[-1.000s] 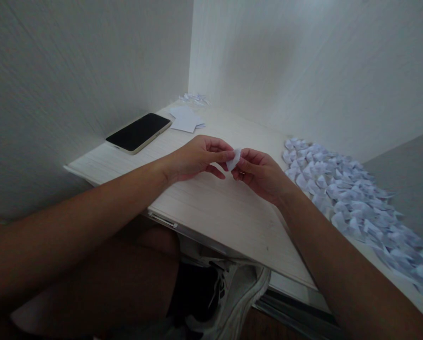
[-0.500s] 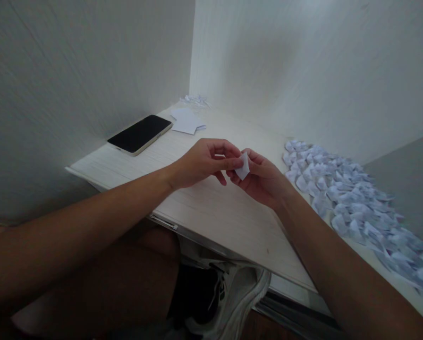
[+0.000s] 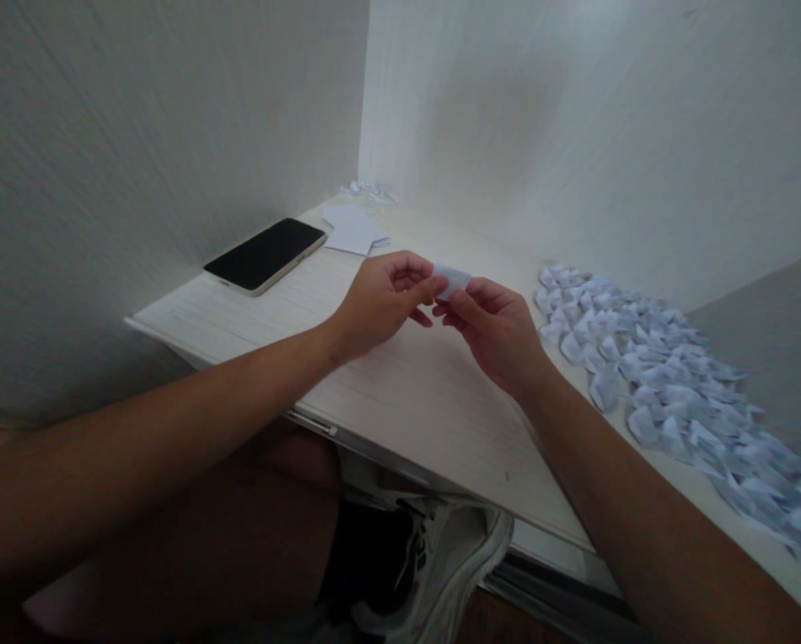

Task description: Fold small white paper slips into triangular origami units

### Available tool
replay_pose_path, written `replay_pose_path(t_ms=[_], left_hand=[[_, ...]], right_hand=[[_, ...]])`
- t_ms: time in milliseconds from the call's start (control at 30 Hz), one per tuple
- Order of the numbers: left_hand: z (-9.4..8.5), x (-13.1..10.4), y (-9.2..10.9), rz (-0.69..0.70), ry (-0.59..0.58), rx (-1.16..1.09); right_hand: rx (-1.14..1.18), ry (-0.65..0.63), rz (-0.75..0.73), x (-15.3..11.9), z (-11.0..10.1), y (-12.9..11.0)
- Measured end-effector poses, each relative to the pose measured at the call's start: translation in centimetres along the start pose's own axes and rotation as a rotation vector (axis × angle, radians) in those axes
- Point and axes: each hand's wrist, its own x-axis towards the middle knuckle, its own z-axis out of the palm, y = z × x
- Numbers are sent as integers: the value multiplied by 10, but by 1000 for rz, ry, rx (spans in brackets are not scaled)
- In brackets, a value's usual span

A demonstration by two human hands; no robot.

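Note:
A small piece of white paper (image 3: 451,279) is held up between both hands above the pale tabletop (image 3: 434,402). My left hand (image 3: 388,300) pinches its left side between thumb and fingers. On the opposite side, my right hand (image 3: 498,326) grips the paper's right edge, thumb in front. The paper's face is turned toward me; whether it is folded behind the fingers I cannot tell.
A black-screened phone (image 3: 266,257) lies at the left edge. Behind it sit flat white paper pieces (image 3: 350,231) and small paper scraps (image 3: 370,190). Many folded white papers (image 3: 669,385) spread along the right side. Walls (image 3: 481,107) close in the back and left.
The paper has turned from a narrow, upright shape to a wider one facing me. Both hands have risen slightly, and the right thumb now lies over the paper's edge.

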Motion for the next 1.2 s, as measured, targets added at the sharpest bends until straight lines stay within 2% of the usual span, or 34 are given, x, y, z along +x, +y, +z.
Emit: replay_pose_path(t_ms=[133,267,433,633,833,967,1200], left_hand=[[0,0,-1,-50,-16,37],[-3,2,-2,-93,-36,13],[-4,1,0,0,-30,65],[-3,-3,1,58,-123,202],[-5,-1,1,93,-100,267],[-6,0,3,86,-122,282],[-14,5,3,36,-195,264]], right_hand=[[-186,85,-58,0,-2,1],[-243,83,-60,1,-4,-2],[-356,90,-105,2,-6,-2],[-472,11,-168,3,-9,-8],[-431,-46,-209,3,-8,-3],[-445,-17,-248,3,-8,3],[-532,21,-294,1,-8,-1]])
